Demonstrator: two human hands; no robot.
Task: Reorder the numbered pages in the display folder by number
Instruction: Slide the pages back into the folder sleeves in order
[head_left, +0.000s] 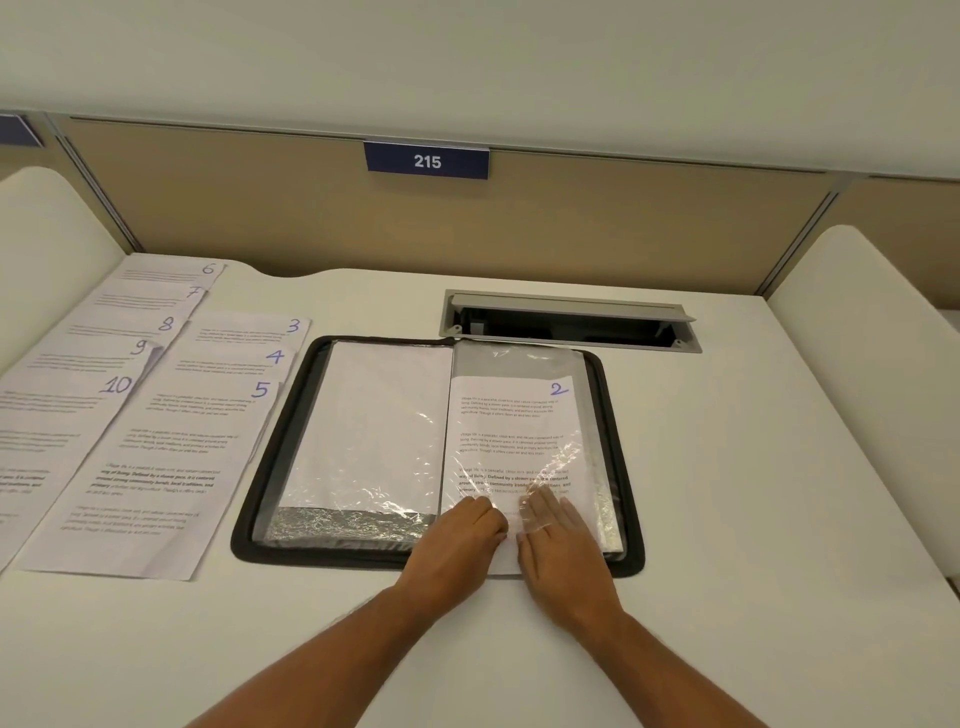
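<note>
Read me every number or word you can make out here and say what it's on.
"215": blue sign on the partition.
"2": page in the folder sleeve.
"3", "4", "5": pages beside the folder.
"6", "7", "8", "9", "10": pages at far left.
Printed body text: too small to read.

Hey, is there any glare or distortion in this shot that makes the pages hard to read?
Head view: glare streaks the crinkled plastic sleeve over page 2, washing out its lower lines near the right hand; the wide lens bows the desk edge; body text on the loose pages is too soft to read, though the handwritten numbers stay clear.
</note>
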